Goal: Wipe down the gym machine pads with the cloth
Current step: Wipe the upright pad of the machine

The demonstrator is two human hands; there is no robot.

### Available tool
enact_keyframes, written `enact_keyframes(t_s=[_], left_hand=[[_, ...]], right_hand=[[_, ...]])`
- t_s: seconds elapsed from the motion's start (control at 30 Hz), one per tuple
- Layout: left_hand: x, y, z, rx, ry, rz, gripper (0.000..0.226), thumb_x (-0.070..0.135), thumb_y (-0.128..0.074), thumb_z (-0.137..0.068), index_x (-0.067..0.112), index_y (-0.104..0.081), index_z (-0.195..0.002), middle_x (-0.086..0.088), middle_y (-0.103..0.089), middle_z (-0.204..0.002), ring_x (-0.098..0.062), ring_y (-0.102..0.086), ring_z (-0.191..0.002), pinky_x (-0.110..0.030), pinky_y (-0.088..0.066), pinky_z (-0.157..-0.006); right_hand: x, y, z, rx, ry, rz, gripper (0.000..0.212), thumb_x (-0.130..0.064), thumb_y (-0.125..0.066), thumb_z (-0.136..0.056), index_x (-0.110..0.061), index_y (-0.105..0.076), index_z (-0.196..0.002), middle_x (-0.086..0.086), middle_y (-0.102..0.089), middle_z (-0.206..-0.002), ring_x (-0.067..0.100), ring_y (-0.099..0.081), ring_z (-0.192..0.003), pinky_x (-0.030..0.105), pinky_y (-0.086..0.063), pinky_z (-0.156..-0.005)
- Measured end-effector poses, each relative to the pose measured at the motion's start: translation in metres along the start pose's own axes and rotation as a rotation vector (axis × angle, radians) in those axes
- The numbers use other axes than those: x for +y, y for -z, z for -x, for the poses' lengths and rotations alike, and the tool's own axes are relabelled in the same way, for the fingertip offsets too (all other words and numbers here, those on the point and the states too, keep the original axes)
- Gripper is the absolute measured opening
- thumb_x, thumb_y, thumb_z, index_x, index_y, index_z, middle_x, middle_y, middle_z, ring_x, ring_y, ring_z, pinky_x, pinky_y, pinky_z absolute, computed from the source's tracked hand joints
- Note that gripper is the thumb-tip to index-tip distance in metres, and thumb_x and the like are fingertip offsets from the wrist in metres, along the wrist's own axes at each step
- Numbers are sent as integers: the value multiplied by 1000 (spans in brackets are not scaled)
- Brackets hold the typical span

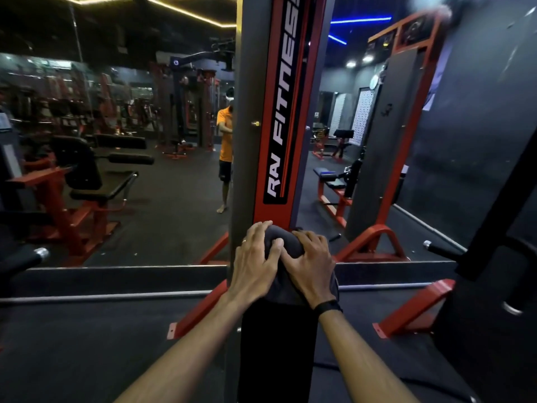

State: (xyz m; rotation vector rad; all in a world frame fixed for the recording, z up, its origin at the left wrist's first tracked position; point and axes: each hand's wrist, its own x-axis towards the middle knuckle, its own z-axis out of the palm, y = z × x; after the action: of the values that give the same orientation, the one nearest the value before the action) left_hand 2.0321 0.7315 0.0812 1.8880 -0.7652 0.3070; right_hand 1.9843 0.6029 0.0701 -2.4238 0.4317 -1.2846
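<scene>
A long black pad [276, 350] runs away from me toward the red and grey machine column [279, 112]. A dark grey cloth [283, 242] is draped over the pad's far end. My left hand [255, 263] lies on the cloth's left side with fingers curled over it. My right hand [311, 266], a black band on its wrist, presses the cloth's right side with bent fingers. Both hands sit close together, thumbs nearly touching.
A wall mirror [145, 141] behind the column reflects a person in an orange shirt [226, 135] and other red-framed machines [72, 193]. Red base struts [412, 306] sit on the dark floor. Black handles [441, 250] jut in at right and left [26, 258].
</scene>
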Motion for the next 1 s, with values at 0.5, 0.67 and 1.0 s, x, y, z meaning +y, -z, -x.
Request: enact_keyframes(t_s=[0.5,0.67,1.0], left_hand=[[-23,-16,-14,-129,-234,-71,73,66,-26,-95,24,-37,-153,4,-38,-158,-8,-36,-143,-34,-26,-117],[-25,-17,-12,-100,-321,-151,66,62,-32,-96,20,-56,-141,2,-51,-149,-12,-48,-134,-33,-32,-109],[-29,-19,-4,-40,-553,-335,53,55,-52,-90,18,-70,-124,2,-61,-140,-21,-60,-114,-42,-40,-99]], right_hand=[[36,-12,24,168,-381,-555,49,-63,-61,-81,-23,-73,-106,-10,-72,-102,11,-67,-99,40,-55,-85],[42,-15,38,258,-461,-766,41,-54,-60,-83,-17,-73,-92,-5,-74,-86,2,-65,-82,24,-51,-74],[61,-34,90,376,-609,-713,32,-47,-52,-86,-25,-47,-63,-18,-54,-52,-6,-44,-52,11,-35,-53]])
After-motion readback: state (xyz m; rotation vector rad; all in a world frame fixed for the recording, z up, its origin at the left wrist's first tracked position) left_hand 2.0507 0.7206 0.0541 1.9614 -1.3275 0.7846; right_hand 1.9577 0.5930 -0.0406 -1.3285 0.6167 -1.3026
